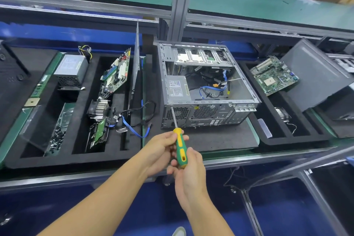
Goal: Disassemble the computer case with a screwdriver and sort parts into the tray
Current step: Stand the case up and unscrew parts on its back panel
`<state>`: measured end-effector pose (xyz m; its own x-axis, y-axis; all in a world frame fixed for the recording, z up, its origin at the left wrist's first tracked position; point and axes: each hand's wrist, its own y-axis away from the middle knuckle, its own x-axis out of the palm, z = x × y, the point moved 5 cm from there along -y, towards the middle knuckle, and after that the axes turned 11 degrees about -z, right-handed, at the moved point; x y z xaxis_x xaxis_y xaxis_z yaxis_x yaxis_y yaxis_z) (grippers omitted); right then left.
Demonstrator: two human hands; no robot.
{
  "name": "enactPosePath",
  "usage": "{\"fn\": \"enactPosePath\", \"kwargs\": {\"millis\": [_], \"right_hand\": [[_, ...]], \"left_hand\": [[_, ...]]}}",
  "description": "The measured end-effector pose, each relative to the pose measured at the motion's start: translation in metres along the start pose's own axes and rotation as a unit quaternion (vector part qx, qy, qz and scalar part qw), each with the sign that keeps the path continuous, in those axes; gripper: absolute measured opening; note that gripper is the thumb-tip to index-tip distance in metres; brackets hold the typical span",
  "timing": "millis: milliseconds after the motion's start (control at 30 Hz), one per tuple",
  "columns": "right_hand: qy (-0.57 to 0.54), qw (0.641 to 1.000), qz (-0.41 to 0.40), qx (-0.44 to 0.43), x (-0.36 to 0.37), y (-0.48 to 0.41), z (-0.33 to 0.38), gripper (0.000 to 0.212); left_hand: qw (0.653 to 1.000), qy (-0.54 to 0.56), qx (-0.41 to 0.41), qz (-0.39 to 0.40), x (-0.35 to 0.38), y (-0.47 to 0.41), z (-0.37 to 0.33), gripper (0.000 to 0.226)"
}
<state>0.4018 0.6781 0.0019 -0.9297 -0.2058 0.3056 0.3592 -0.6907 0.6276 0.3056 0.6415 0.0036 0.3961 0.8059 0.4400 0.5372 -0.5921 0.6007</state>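
No legible text; power-supply label (177,87) blurred

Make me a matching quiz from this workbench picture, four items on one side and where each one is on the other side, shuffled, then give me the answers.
Things
1. screwdriver
2. computer case
3. loose power supply
4. screws

Places
A. in a clear box, near end of the left tray
B. on the dark mat in the middle
C. gripped by the left hand and right hand
D. far end of the left tray

Pairs: 1-C, 2-B, 3-D, 4-A
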Motion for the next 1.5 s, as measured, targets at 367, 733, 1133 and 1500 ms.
{"fn": "enactPosePath", "kwargs": {"millis": [367,733,1133,1500], "right_hand": [[0.092,0.988,-0.004,-0.126,0.003,-0.002,0.010,0.041],[0.167,0.966,-0.019,-0.199,-0.003,0.004,0.016,0.037],[0.053,0.989,-0.019,-0.136,-0.050,-0.008,0.000,0.036],[0.060,0.987,-0.115,-0.099,-0.083,-0.077,-0.023,0.021]], "left_hand": [[0.986,0.081,0.027,-0.141,0.003,-0.044,-0.037,0.038],[0.980,0.033,0.037,-0.194,0.009,-0.070,-0.046,0.016],[0.974,0.151,-0.002,-0.170,-0.003,-0.068,-0.015,0.019],[0.983,0.026,-0.097,-0.156,-0.009,-0.100,0.050,0.036]]}}
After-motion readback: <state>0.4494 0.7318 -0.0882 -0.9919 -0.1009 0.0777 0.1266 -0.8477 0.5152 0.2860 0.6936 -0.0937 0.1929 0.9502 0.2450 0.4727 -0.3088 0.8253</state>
